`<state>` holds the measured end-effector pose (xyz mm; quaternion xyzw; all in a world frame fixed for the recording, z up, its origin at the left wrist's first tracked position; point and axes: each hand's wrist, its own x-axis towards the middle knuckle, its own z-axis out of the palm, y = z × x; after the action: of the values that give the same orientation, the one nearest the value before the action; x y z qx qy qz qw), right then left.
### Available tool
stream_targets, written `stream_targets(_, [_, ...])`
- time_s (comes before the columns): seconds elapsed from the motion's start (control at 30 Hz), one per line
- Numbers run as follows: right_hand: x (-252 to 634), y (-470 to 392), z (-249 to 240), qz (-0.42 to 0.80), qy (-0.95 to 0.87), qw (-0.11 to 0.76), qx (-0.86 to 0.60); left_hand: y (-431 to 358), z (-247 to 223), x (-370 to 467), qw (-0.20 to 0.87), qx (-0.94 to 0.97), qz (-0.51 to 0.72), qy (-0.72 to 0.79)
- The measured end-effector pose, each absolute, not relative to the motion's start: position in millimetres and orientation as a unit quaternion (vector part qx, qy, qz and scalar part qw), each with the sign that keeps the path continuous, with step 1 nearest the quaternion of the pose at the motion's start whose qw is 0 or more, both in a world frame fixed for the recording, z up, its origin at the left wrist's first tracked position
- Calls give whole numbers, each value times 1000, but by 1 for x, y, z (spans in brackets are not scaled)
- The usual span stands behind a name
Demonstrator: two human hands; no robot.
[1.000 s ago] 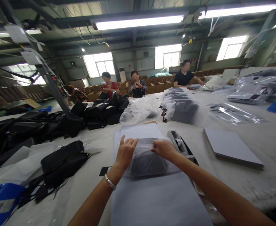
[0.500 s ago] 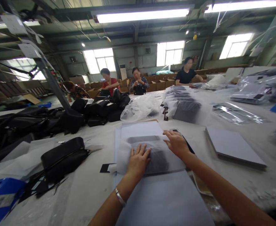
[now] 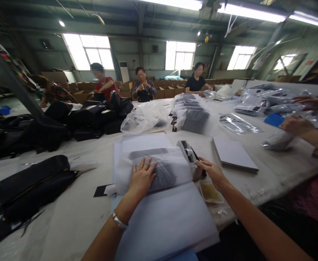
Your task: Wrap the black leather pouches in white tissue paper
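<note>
My left hand (image 3: 142,176) lies flat with its fingers spread on a dark bag wrapped in white tissue (image 3: 166,174). The wrapped bag rests on a stack of white paper sheets (image 3: 164,221). A black tag (image 3: 100,191) sticks out at its left end. My right hand (image 3: 212,170) is at a tape dispenser (image 3: 186,150) just right of the wrapped bag, thumb and fingers close together at its near side. What lies between those fingertips is too small to make out. A small tray of yellowish content (image 3: 210,191) sits below the dispenser.
Black bags (image 3: 91,116) are heaped at the left, a single black bag (image 3: 34,181) nearer. Wrapped bags (image 3: 193,116) stand in a row behind. A board stack (image 3: 233,154) lies right. Another person's hands (image 3: 297,127) work at the right edge; several people sit across the table.
My right hand has left the wrapped bag's far right corner and moved to the tape dispenser. My left hand stays on the tissue. The view has turned right, bringing another person's hands into sight.
</note>
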<state>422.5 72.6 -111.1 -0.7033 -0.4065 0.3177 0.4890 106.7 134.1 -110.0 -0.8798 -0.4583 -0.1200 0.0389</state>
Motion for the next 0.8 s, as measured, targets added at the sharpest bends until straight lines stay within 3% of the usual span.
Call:
stream_targets(0.13, [417, 71, -104, 349, -357, 544, -674, 133, -109, 106, 38, -880, -120, -459])
stream_targets(0.33, [403, 37, -93, 262, -363, 619, -645, 132, -108, 106, 37, -880, -120, -458])
stream_targets(0.8, [423, 19, -125, 367, -352, 510, -693, 134, -117, 106, 47, -878, -135, -457])
